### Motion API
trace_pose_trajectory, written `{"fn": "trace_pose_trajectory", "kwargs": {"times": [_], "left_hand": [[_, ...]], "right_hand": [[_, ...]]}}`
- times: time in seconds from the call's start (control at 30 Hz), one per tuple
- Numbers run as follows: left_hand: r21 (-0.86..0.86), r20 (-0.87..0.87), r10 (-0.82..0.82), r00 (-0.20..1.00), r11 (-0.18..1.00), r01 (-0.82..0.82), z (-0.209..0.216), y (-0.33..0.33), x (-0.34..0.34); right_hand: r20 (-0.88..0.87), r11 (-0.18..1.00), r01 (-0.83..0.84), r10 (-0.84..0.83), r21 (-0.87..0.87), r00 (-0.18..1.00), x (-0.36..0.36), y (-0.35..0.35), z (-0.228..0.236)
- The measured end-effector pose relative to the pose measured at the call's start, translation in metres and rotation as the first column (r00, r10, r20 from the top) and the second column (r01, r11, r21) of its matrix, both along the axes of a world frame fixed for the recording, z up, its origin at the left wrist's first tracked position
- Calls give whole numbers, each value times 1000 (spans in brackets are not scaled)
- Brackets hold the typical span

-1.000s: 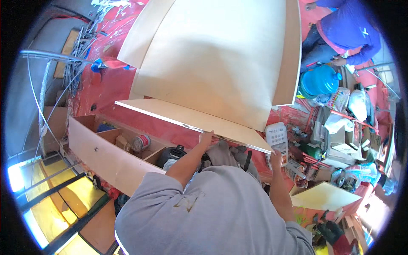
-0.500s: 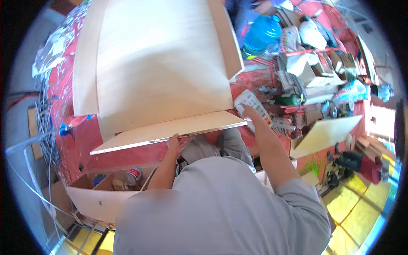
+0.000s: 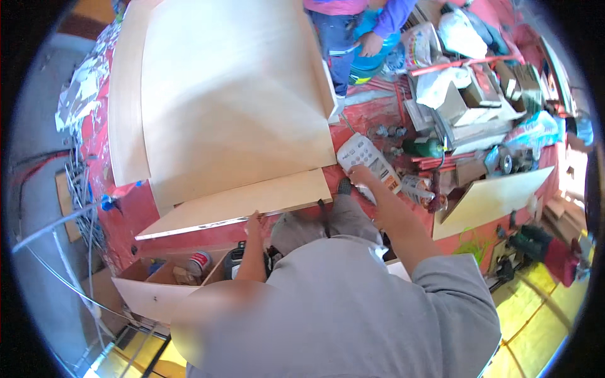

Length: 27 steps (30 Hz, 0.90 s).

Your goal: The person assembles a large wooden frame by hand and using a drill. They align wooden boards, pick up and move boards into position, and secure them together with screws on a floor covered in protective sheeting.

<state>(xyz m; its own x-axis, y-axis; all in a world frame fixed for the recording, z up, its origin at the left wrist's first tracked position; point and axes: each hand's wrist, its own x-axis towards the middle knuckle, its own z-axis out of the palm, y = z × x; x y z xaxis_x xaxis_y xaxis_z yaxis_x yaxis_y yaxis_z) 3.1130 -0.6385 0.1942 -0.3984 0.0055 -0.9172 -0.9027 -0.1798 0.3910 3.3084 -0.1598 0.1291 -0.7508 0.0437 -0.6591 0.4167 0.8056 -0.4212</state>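
Note:
A narrow light-wood board (image 3: 252,205) lies tilted along the near edge of a large wooden panel (image 3: 239,101). My left hand (image 3: 254,222) is closed on the board's near edge, around its middle. Beyond the board's right end, my right hand (image 3: 360,176) is over the lower left edge of a white printed package (image 3: 372,160). Its fingers look stretched out, and I see nothing held in them. A wooden side strip (image 3: 129,101) stands along the panel's left side.
A co-worker in a purple sleeve (image 3: 394,17) stands at the panel's far right, a hand by a blue water jug (image 3: 368,60). Cartons (image 3: 482,104), bags and a green bottle (image 3: 422,147) clutter the right. A compartmented wooden box (image 3: 154,296) stands near left, holding a can (image 3: 200,261).
The co-worker has come further into view beside the panel, now in front of the jug. The narrow board's right end has shifted left, away from my right hand. My view has moved slightly.

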Motion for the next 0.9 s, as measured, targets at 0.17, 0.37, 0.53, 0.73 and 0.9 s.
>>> {"fn": "trace_pose_trajectory", "kwargs": {"times": [0.17,0.37,0.53,0.73,0.9], "left_hand": [[1,4,27,1000,1000,-27,-1,85,52],[-68,41,-76,996,995,78,14,143,65],[-34,43,-164,986,986,165,8,136,53],[-3,-1,-136,991,991,136,11,151,37],[40,-24,-239,971,970,240,25,170,32]], "right_hand": [[-40,982,77,-71,171,997,110,39,-14],[190,915,-258,206,310,960,241,89,18],[4,942,-149,155,300,988,306,77,25],[253,428,880,-845,-208,471,294,-7,34],[-45,912,408,-406,49,913,274,-48,80]]}}
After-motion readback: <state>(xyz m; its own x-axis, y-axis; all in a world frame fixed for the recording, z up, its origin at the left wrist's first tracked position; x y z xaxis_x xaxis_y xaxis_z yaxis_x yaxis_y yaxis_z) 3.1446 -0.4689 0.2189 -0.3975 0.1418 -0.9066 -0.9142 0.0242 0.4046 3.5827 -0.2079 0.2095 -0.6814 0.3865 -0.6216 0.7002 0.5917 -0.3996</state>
